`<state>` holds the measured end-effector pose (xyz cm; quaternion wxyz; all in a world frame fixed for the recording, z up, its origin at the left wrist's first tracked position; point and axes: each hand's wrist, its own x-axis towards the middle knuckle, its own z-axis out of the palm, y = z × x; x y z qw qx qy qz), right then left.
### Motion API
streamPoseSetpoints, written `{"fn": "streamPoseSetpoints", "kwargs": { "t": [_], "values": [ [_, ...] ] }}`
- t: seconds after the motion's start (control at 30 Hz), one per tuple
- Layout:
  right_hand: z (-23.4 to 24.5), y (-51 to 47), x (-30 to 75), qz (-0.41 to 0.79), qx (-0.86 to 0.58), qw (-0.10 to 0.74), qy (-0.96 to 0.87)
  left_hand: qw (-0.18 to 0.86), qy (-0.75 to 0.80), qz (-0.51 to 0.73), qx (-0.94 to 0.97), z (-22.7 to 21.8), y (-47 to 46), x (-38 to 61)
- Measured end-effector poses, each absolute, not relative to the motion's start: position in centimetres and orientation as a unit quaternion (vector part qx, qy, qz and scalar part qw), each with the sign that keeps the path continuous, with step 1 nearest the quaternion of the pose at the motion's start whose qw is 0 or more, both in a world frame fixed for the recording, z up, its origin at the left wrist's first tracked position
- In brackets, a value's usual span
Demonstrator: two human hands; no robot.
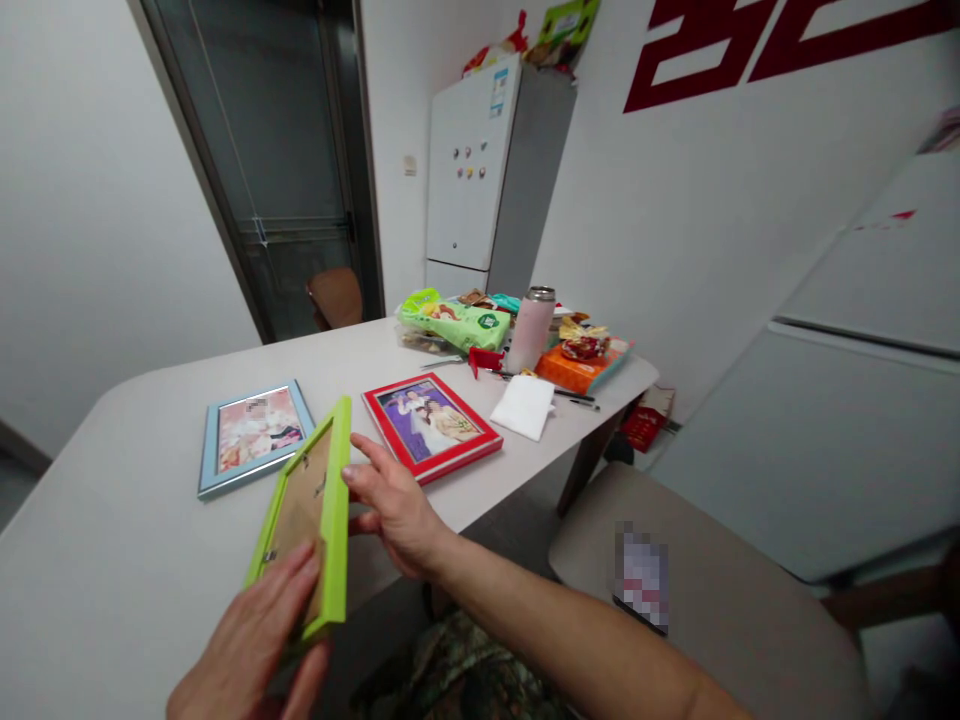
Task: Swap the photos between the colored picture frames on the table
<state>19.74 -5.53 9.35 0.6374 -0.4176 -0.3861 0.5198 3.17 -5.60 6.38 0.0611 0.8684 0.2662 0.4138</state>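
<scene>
A lime-green picture frame (337,520) is tilted up in front of me, its brown backing board with small metal clips facing my side. My left hand (259,630) grips its lower end, fingers over the backing and thumb beneath. At the frame's right edge is my right hand (390,505), fingertips against the rim and the fingers partly spread. A light-blue picture frame (202,450) lies face up on the table to the left, partly covered by the green one. Beyond my right hand a red picture frame (457,462) with a photo also lies face up.
White table (112,520). Toward its far right end stand a pink bottle (530,330), a green snack bag (465,328), an orange packet (570,368), white paper (523,405) and pens. A chair seat (720,580) with a blurred item on it is at right; a fridge (465,180) stands behind.
</scene>
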Motion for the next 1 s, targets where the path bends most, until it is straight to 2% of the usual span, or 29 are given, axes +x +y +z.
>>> {"fn": "streamPoseSetpoints", "kwargs": {
  "t": [0.1,0.17,0.37,0.57,0.67,0.77,0.87,1.0],
  "values": [
    [7.2,-4.8,20.7,0.439,-0.559,0.505,-0.491,0.063,0.232,0.367,0.899,4.3,-5.9,3.7],
    [5.9,-4.0,20.8,0.379,-0.604,0.445,-0.542,0.079,0.234,0.344,0.906,2.9,-5.9,4.1],
    [3.8,-2.0,20.5,0.242,-0.663,0.357,-0.612,0.113,0.272,0.274,0.915,0.6,-5.6,6.0],
    [3.0,-1.3,20.3,0.152,-0.677,0.271,-0.668,0.127,0.311,0.200,0.920,1.4,-6.0,6.9],
    [2.9,-1.3,20.4,0.138,-0.670,0.246,-0.686,0.191,0.303,0.226,0.906,2.4,-5.3,5.1],
    [2.9,-0.9,20.3,0.116,-0.652,0.232,-0.713,0.243,0.389,0.318,0.830,2.8,-3.3,2.1],
    [2.8,-0.2,20.0,0.098,-0.644,0.215,-0.727,0.259,0.497,0.400,0.725,2.1,-0.9,-0.5],
    [2.5,0.5,19.7,0.092,-0.648,0.214,-0.725,0.324,0.492,0.443,0.676,0.5,0.4,-1.8]
  ]
}}
